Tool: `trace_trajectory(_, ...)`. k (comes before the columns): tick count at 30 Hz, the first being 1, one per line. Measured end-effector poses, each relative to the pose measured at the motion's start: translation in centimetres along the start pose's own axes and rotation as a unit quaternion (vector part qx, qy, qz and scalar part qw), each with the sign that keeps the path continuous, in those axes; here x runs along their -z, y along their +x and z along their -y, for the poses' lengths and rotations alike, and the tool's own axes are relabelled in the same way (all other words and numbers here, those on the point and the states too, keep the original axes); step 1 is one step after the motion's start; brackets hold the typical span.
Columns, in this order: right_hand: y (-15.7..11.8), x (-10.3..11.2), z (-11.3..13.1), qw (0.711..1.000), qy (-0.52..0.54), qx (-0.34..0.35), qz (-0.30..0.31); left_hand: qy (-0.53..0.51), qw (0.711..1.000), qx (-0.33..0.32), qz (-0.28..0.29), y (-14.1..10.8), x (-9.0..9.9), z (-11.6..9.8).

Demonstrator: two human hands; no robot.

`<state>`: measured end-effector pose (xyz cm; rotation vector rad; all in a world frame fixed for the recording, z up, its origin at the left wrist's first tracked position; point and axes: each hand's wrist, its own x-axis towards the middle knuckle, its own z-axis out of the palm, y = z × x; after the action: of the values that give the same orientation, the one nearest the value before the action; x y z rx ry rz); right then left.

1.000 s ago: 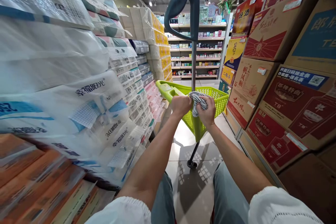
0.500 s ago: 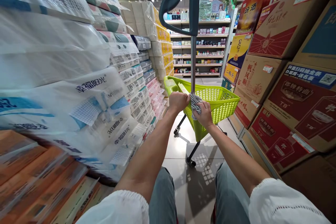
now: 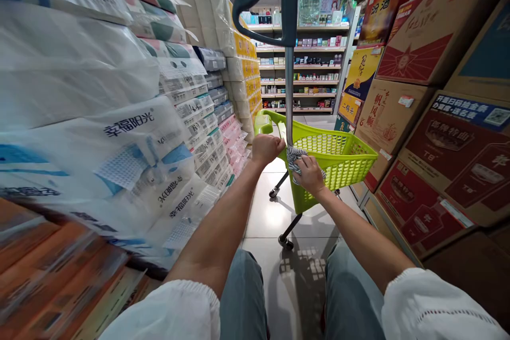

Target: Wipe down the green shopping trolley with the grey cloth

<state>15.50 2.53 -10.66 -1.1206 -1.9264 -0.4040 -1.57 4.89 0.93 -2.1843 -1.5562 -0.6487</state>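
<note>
In front of me stands a lime-green shopping cart (image 3: 338,170) with a lattice basket, a grey metal pole (image 3: 289,90) and a dark looped handle (image 3: 289,5) on top. My left hand (image 3: 268,150) is closed on the basket's near rim, left of the pole; its fingertips are partly hidden. Just right of the pole's foot, my right hand (image 3: 309,174) grips a bunched grey-and-white striped cloth (image 3: 294,155) and presses it to the basket's near corner. Nothing is visible inside the basket through its open top.
Wrapped paper packs (image 3: 147,138) are stacked high on the left, above orange packs (image 3: 51,265). Liquor cartons (image 3: 406,111) line the right side, close to the basket. At the aisle's far end are shelves of small goods (image 3: 314,67). A caster wheel (image 3: 286,243) rests on the tiled floor.
The cart has turned a little: its handle and pole sit further left, and the basket's far end has swung right. Both hands keep their holds, and the cloth bulges out past my right fingers.
</note>
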Motion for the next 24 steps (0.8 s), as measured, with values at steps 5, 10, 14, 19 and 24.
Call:
trace_trajectory(5,3.6,1.4,1.7,0.999,0.009,-0.023,-0.037,-0.022,1.0,-0.007,0.016,0.2,-0.2,0.0)
trace_trajectory(10,1.9,0.3,0.5,0.999,-0.02,0.019,0.02,-0.011,1.0,-0.008,0.01,0.0,-0.1,0.3)
trace_trajectory(14,-1.1,-0.4,-0.8,0.997,-0.038,0.031,0.059,-0.047,0.998,-0.027,-0.013,-0.2,-0.1,0.6)
trace_trajectory(19,0.8,0.5,-0.2,1.0,0.001,-0.006,-0.002,-0.145,0.981,0.013,-0.124,-1.3,-0.7,0.0)
trace_trajectory(24,2.9,1.1,0.1,0.999,0.031,-0.002,-0.024,-0.243,0.888,0.29,-0.261,-5.0,-4.4,-3.3)
